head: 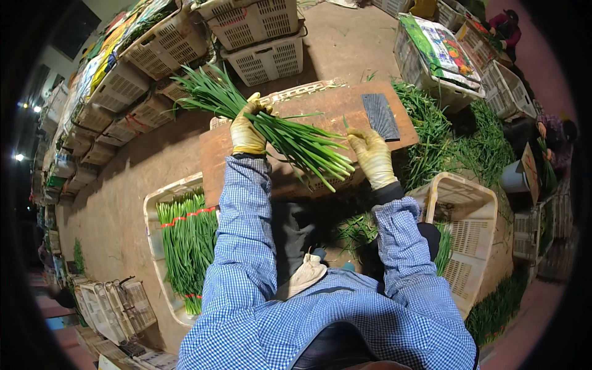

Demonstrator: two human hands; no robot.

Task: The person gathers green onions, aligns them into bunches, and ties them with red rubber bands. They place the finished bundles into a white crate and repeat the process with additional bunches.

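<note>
My left hand (248, 126), in a yellowed glove, is closed around a loose bunch of garlic chives (300, 138) above a wooden board (296, 113). The leaf tips fan out to the upper left, and the pale stem ends point to the lower right. Just right of those ends is my right hand (371, 155), gloved the same way. Between its thumb and forefinger it pinches a short green leaf piece (345, 121). A dark ribbed pad (380, 117) lies on the board's right end, beyond that hand.
At my left a plastic crate (152, 240) holds chive bundles (187, 249) tied with red bands. Another crate (471, 240) stands at my right. Loose chives (425, 129) heap beside the board. Stacked crates (263, 60) stand ahead. People (506, 32) work at the far right.
</note>
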